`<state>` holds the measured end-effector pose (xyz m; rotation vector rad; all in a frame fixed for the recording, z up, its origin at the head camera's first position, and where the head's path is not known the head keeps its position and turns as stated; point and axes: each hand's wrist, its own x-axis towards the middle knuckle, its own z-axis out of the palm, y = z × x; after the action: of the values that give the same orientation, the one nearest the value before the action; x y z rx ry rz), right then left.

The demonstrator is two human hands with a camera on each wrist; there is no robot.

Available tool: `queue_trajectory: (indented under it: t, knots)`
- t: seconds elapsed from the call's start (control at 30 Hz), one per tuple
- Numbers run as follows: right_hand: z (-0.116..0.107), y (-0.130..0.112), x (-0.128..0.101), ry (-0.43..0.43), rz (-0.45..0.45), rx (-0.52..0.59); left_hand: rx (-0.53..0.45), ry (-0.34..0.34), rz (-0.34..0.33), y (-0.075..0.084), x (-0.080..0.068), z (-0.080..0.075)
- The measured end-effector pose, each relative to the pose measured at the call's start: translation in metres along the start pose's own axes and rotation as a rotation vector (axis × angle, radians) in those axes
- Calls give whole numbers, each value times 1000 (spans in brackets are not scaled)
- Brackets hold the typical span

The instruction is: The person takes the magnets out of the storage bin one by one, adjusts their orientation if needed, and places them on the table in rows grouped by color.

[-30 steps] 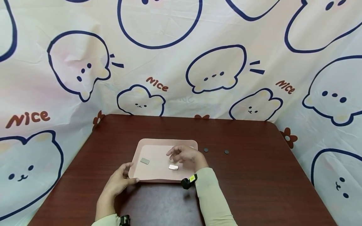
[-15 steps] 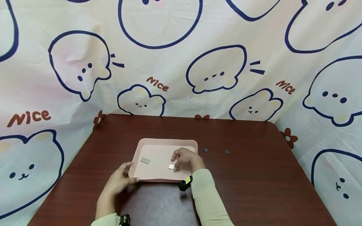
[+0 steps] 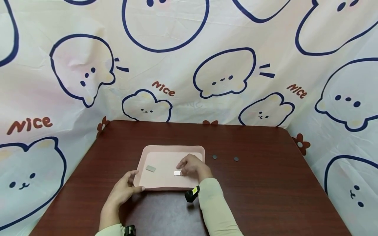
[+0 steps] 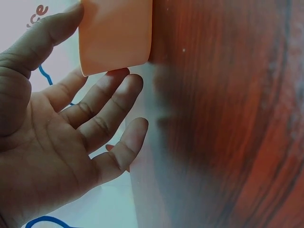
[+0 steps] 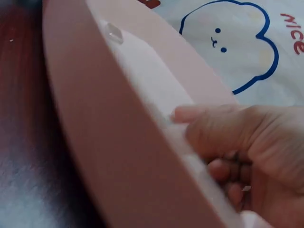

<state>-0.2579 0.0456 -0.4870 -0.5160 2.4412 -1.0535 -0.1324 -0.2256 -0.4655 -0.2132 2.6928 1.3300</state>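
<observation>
— Head view first, biggest things down: what's there?

— A cartoon-bear backdrop (image 3: 189, 65), the brown table (image 3: 265, 183), then the pink tray (image 3: 165, 149) with a grey plate (image 3: 150, 168) lying left in it, and two dark discs (image 3: 214, 157) on the table just right of the tray.

— And your hands?

— My left hand (image 3: 124, 190) touches the tray's near-left corner; its wrist view shows the fingers spread and straight. My right hand (image 3: 192, 166) curls over a small metal plate (image 3: 177, 173) inside the tray, fingertips on it. Whether it's truly pinched, neither view settles for me.
</observation>
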Motion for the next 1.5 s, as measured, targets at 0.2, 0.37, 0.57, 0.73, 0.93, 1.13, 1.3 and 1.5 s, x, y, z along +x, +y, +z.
queue_trajectory:
  t: [0.2,0.37,0.57,0.73,0.93,1.13,1.3,1.5]
  knots:
    - [4,7,2,63,-39,19,-8,0,-1,0,0,0]
    - [4,6,1,75,-49,-28,-4,5,-7,0,0,0]
    - [5,5,2,66,-34,-26,5,3,1,-1,0,0]
    - [5,2,2,51,-52,-51,14,8,1,-1,0,-1]
    - [4,1,0,46,-63,-99,7,10,-2,-1,-1,0]
    - [-5,1,-8,61,-129,-3,10,7,6,0,-1,0]
    - [-15,-1,-19,80,-188,129,6,4,4,1,-1,1]
    - [-18,-4,-25,105,-231,163,1,17,1,-1,-2,-1]
